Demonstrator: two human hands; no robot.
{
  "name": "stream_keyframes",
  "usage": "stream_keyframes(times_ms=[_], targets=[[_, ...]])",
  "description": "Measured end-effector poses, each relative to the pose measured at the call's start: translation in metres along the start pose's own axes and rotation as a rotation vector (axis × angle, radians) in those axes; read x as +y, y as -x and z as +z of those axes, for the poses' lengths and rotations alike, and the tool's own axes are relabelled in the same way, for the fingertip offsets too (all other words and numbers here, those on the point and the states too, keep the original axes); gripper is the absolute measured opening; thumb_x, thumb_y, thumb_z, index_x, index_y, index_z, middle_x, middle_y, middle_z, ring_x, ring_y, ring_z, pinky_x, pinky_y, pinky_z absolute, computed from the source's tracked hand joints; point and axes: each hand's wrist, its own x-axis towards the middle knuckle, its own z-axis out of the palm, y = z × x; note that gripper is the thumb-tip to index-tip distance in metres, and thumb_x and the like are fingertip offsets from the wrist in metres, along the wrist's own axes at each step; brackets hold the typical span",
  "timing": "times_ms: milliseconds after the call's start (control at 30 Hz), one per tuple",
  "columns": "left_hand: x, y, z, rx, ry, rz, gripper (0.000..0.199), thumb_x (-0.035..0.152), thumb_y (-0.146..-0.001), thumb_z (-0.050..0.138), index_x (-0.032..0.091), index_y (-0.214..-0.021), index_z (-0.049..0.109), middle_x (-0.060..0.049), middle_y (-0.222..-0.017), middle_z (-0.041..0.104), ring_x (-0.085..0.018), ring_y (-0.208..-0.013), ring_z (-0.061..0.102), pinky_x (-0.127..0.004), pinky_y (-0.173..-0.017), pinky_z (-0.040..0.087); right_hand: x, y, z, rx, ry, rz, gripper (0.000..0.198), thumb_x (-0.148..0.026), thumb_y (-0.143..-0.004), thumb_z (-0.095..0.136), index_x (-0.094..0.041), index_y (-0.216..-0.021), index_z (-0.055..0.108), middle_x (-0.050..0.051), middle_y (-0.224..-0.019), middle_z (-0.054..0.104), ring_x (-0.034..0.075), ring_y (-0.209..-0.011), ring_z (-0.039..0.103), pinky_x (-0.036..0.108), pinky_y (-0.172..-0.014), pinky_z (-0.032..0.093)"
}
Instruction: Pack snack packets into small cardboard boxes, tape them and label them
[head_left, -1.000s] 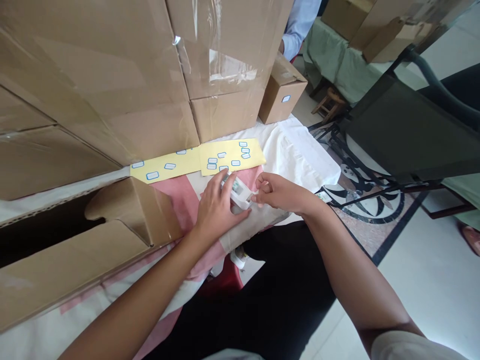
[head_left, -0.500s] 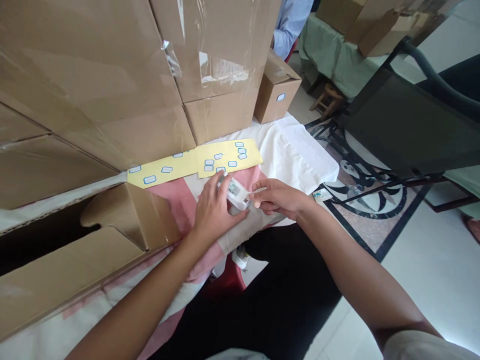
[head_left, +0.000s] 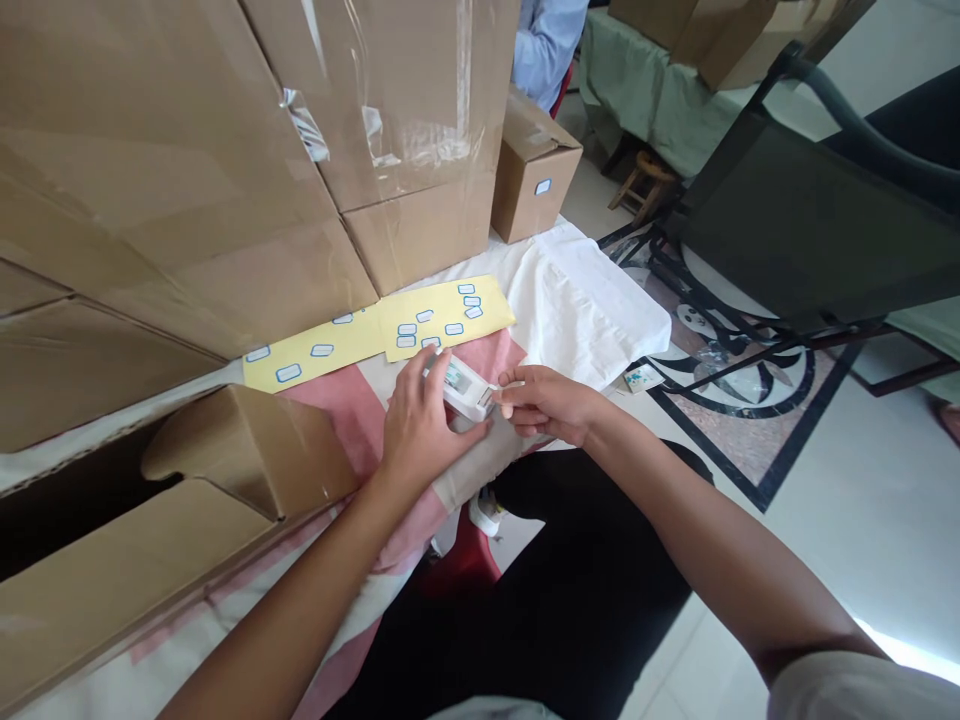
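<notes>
Your left hand (head_left: 416, 425) grips a glossy white plastic device (head_left: 463, 388); matt cardboard boxes (head_left: 225, 150) bear shiny tape; yellow paper sheets (head_left: 390, 330) matt.

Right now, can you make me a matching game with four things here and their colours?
Things:
1. label sheets
2. device held by left hand and right hand
3. small box
4. chair

Colours:
A. brown
B. black
C. yellow
D. white

Pairs: 1-C, 2-D, 3-A, 4-B
</notes>
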Motion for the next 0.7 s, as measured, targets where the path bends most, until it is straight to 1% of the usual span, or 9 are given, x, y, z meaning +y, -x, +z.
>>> stream_keyframes(times_ms=[67,133,267,433,600,700], targets=[[0.0002,0.0001,-0.0001,-0.004,-0.003,-0.007,0.100,0.051,-0.072,0.082,0.017,-0.153,0.034,-0.023,-0.151,0.044,-0.039,-0.142,0.045,-0.052,-0.110,0.046,0.0004,0.0024,0.0015,0.053,0.061,-0.032,0.030,-0.020,-0.067,0.074,-0.021,-0.082,0.048,-0.004,-0.057,0.062,0.004,-0.041,0.029,0.021,-0.044,0.031],[0.0002,0.0000,0.0000,-0.015,-0.006,-0.017,0.101,0.051,-0.071,0.082,0.017,-0.153,0.033,-0.023,-0.152,0.044,-0.039,-0.142,0.044,-0.053,-0.110,0.046,0.0015,0.0034,0.0022,0.087,0.129,-0.075,0.034,-0.021,-0.067,0.074,-0.023,-0.085,0.046,-0.005,-0.058,0.063,0.006,-0.043,0.034,0.022,-0.045,0.032],[-0.0002,-0.0005,0.0002,-0.026,-0.008,-0.025,0.101,0.051,-0.071,0.081,0.018,-0.153,0.033,-0.023,-0.152,0.044,-0.040,-0.142,0.044,-0.054,-0.109,0.046,0.0045,0.0018,0.0005,0.113,0.261,-0.138,0.035,-0.025,-0.069,0.072,-0.024,-0.088,0.043,-0.005,-0.060,0.062,0.010,-0.050,0.043,0.023,-0.047,0.032],[0.0000,-0.0007,-0.0003,-0.028,-0.017,-0.021,0.100,0.050,-0.070,0.082,0.016,-0.152,0.034,-0.024,-0.150,0.045,-0.041,-0.140,0.045,-0.055,-0.107,0.048,0.0049,0.0017,-0.0007,0.114,0.333,-0.150,0.031,-0.025,-0.072,0.068,-0.024,-0.089,0.043,-0.006,-0.063,0.062,0.011,-0.055,0.045,0.023,-0.050,0.033],[-0.0003,-0.0002,-0.0005,-0.031,-0.009,-0.019,0.100,0.050,-0.070,0.082,0.016,-0.152,0.035,-0.023,-0.151,0.045,-0.041,-0.141,0.044,-0.054,-0.109,0.047,0.0041,0.0021,0.0003,0.116,0.363,-0.156,0.026,-0.026,-0.077,0.066,-0.023,-0.088,0.043,-0.007,-0.061,0.060,0.009,-0.051,0.041,0.024,-0.052,0.032],[-0.0005,-0.0003,-0.0005,-0.033,-0.014,-0.020,0.101,0.050,-0.070,0.083,0.017,-0.152,0.034,-0.023,-0.151,0.045,-0.041,-0.141,0.045,-0.054,-0.108,0.047,0.0050,0.0008,0.0000,0.114,0.381,-0.167,0.025,-0.025,-0.076,0.066,-0.023,-0.089,0.044,-0.007,-0.062,0.061,0.010,-0.054,0.045,0.024,-0.054,0.033]])
